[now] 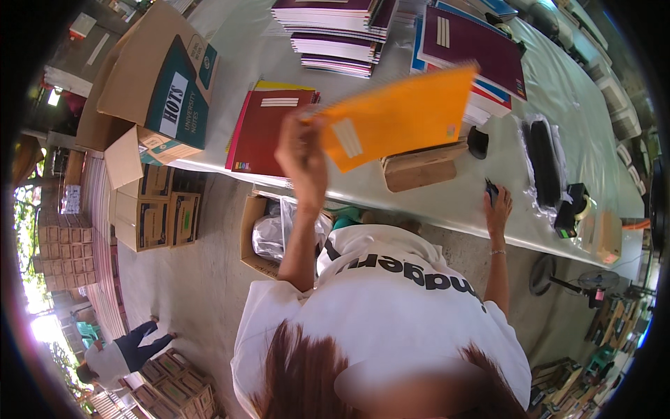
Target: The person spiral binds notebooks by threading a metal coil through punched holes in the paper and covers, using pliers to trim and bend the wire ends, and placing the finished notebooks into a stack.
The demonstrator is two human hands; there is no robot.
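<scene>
At about eleven o'clock from the middle of the head view, I see the left hand raised off the table, fingers and thumb pinched shut on the lower left corner of an orange notebook. The notebook is held up in the air, tilted, its far end rising toward one o'clock, and it is blurred. It hangs over the pale table, in front of the stacks of books.

At three o'clock from the middle the right hand lies at the near edge of the table, arm stretched out, fingertips on a small dark object. I cannot tell whether the fingers are closed round it or only resting on it.

At nine o'clock from the left hand lies a pile of red notebooks with a yellow one showing beneath. At twelve o'clock stand stacks of maroon notebooks, and at one o'clock another stack topped by a maroon cover.

Just under the orange notebook sits a flat brown cardboard piece, with a round black thing beside it. At one o'clock from the right hand lies a long black item in clear wrap, and at three o'clock a tape dispenser.

At ten o'clock on the table's end stands a large cardboard box. Below the table edge sits an open carton with a plastic bag in it. At seven o'clock, well apart, another person bends over the floor.
</scene>
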